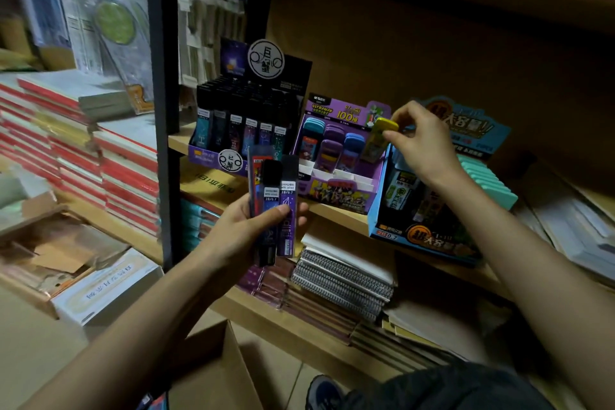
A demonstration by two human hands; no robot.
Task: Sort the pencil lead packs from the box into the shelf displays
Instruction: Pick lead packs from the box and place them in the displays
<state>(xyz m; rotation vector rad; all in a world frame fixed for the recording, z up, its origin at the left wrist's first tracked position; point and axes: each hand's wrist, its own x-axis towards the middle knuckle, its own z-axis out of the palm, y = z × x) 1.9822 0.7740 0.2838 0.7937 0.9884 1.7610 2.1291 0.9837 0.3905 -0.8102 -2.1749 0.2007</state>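
Left hand [246, 230]: your fingers clamped dark packs [276, 190], below-left of the purple display [336, 190].
Right hand [422, 140]: you pinched a yellow pack [379, 140] at the display's right end.

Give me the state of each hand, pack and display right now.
left hand, gripping several slim packs
right hand, pinching the yellow pack by its top
yellow pack, tilted at the purple display's right end
purple display, partly filled, front slots empty
black display, stocked with upright packs
cardboard box, open

Stationery stock on every side
Red-edged notebooks [126, 176] stacked high at left, spiral-bound pads [342, 276] piled low in the middle, clear hanging packets [113, 20] up top left.
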